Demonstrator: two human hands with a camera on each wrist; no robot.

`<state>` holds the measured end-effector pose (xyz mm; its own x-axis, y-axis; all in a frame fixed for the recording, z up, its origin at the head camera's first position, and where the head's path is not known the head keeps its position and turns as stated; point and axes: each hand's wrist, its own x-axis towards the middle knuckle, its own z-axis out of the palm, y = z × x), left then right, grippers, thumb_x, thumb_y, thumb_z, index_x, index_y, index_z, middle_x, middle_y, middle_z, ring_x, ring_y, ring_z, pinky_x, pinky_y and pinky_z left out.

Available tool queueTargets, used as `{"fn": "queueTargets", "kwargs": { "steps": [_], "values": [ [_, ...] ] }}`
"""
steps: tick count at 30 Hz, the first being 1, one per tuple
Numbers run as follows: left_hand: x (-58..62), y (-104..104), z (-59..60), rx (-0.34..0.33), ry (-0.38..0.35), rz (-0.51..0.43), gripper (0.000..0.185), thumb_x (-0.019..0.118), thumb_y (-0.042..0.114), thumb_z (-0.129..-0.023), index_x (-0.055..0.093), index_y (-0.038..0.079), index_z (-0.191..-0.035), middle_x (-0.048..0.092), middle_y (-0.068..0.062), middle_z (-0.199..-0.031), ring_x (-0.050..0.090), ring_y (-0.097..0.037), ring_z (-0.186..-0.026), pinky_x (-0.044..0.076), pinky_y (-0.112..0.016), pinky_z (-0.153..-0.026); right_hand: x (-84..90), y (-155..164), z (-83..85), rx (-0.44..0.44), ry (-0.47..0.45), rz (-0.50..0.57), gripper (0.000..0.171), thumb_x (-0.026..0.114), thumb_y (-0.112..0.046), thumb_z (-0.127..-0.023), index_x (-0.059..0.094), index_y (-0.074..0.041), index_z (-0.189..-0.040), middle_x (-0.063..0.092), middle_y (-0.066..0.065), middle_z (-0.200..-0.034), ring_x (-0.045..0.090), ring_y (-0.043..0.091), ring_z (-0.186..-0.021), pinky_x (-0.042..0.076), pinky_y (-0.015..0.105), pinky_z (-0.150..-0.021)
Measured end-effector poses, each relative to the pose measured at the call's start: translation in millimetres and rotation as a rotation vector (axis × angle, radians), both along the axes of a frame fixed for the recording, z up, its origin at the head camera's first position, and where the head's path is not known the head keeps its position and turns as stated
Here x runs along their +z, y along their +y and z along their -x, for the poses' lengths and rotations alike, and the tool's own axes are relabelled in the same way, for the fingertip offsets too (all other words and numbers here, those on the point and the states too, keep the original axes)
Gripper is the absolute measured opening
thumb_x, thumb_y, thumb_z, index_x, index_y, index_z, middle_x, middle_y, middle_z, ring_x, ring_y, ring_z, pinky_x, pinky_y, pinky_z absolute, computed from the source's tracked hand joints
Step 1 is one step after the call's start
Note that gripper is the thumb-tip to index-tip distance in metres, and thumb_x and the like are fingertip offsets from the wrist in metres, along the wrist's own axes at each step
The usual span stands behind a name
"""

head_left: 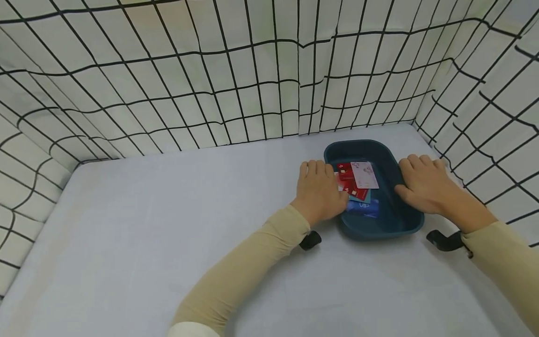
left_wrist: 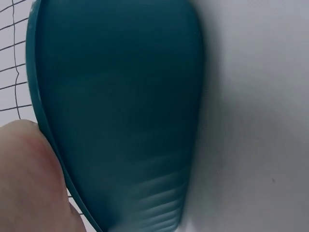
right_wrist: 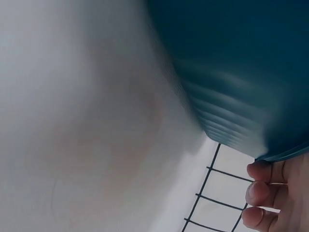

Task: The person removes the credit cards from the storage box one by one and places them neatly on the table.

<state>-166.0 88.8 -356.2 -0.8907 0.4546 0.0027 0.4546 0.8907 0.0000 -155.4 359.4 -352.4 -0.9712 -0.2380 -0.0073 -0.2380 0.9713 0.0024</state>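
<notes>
**Op:** I've got both hands on the blue tray (head_left: 405, 220), far right of the table (head_left: 168, 224), close to the grid curtain (head_left: 210, 75). Left hand (head_left: 319, 191) curls over the left rim, right hand (head_left: 425, 185) over the right rim. Cards (head_left: 358, 185) are stacked inside.

**Obs:** Lifted?

**Op:** Can't tell; it looks seated on the table. I'd judge this the grasp stage. Next move needs a level, even lift so the cards don't slide.
</notes>
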Motion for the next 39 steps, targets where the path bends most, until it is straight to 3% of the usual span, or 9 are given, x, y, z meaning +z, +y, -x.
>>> {"fn": "queueTargets", "kwargs": {
  "steps": [11, 19, 29, 39],
  "values": [
    [1.0, -31, -1.1, 0.02, -0.054, -0.043, 0.057, 0.045, 0.053, -0.101, 0.049, 0.003, -0.127, 0.053, -0.012, -0.127, 0.043, -0.03, -0.128, 0.035, -0.047, -0.116, 3.4, -35, -2.0, 0.012, 0.011, 0.017, 0.026, 0.056, -0.026, -0.092, 0.049, -0.001, -0.097, 0.047, 0.012, -0.088, 0.043, 0.032, -0.084, 0.028, 0.046, -0.074],
    [-3.4, -58, -5.5, 0.001, -0.028, -0.092, 0.05, 0.048, 0.049, -0.099, 0.053, 0.003, -0.12, 0.057, -0.013, -0.121, 0.047, -0.03, -0.121, 0.039, -0.046, -0.108, 1.2, -57, -3.7, 0.03, -0.014, 0.044, 0.025, 0.053, -0.026, -0.092, 0.048, -0.002, -0.097, 0.048, 0.012, -0.089, 0.042, 0.031, -0.084, 0.025, 0.043, -0.072],
    [-3.8, -90, -11.5, -0.039, -0.045, -0.164, 0.05, 0.053, 0.045, -0.098, 0.052, 0.0, -0.12, 0.057, -0.014, -0.114, 0.047, -0.03, -0.115, 0.039, -0.048, -0.105, -0.5, -87, -13.8, 0.013, -0.019, 0.079, 0.024, 0.052, -0.026, -0.092, 0.048, -0.002, -0.095, 0.048, 0.012, -0.088, 0.041, 0.031, -0.084, 0.021, 0.04, -0.071],
    [-2.1, -125, -14.9, 0.001, -0.08, -0.19, 0.045, 0.053, 0.042, -0.098, 0.052, 0.001, -0.116, 0.053, -0.012, -0.108, 0.045, -0.029, -0.113, 0.037, -0.05, -0.105, -2.4, -120, -11.5, 0.034, -0.031, 0.131, 0.026, 0.051, -0.027, -0.092, 0.049, -0.002, -0.098, 0.047, 0.012, -0.088, 0.04, 0.031, -0.086, 0.021, 0.04, -0.073]
  ]
}}
